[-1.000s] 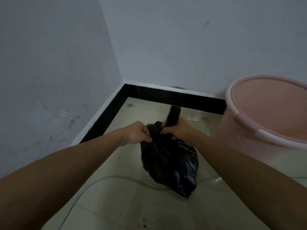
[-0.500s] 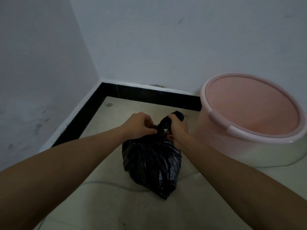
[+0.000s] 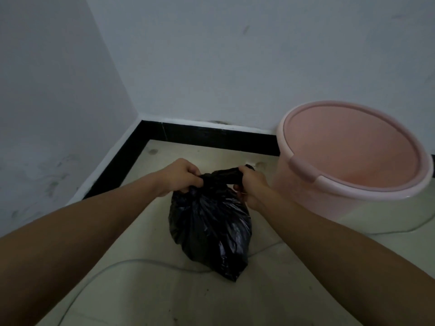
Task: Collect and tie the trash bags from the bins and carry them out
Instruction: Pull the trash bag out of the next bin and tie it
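Note:
A small, full black trash bag [image 3: 210, 231] hangs just above the pale floor in the room's corner. My left hand [image 3: 180, 177] grips the twisted neck of the bag on its left side. My right hand [image 3: 249, 182] grips the other twisted end of the neck and holds it out to the right, so the plastic is stretched taut between both fists. A pink plastic bin [image 3: 353, 165] with no liner stands to the right, against the wall.
White walls meet in a corner with a black baseboard [image 3: 211, 135] along the floor. A thin pale cable [image 3: 141, 262] curves over the floor tiles under and beside the bag.
My right hand has pulled its end of the bag neck from upright down and out to the right, away from my left hand. The view has shifted to take in more of the bin.

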`<action>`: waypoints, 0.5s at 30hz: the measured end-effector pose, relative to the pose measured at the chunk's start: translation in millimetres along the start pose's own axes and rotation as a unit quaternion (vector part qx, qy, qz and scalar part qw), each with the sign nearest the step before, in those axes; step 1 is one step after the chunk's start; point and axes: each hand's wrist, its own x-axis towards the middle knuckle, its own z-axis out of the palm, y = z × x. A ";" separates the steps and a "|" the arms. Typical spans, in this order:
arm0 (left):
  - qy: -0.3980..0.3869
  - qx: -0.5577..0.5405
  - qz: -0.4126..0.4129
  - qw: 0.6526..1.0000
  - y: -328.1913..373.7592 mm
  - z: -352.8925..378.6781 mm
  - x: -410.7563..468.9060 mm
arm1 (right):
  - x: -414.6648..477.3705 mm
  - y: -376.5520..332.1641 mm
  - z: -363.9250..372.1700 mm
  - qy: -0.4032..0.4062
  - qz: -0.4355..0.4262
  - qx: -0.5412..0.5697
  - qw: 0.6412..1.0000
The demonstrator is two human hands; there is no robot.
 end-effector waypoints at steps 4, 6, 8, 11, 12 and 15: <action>-0.083 -0.151 -0.033 0.985 -2.8 -11.9 -14.9 | 0.9 -5.8 7.9 -0.019 0.015 0.024 0.999; -0.093 -0.149 -0.030 0.984 -4.9 -14.2 -19.2 | -1.7 -7.9 13.3 -0.024 0.017 0.031 0.999; -0.060 -0.109 -0.029 0.992 -6.3 -18.5 -21.4 | -4.4 -10.7 17.7 -0.028 0.013 0.030 0.999; -0.010 -0.081 -0.032 0.996 -8.9 -28.7 -24.5 | -8.5 -14.4 22.1 -0.036 0.009 0.022 0.999; -0.014 -0.093 -0.034 0.995 -10.8 -31.2 -25.7 | -9.9 -15.2 21.8 -0.035 0.006 0.019 0.999; -0.024 -0.122 -0.051 0.991 -25.4 -35.3 -29.2 | -12.6 -18.4 16.2 -0.014 -0.016 0.017 1.000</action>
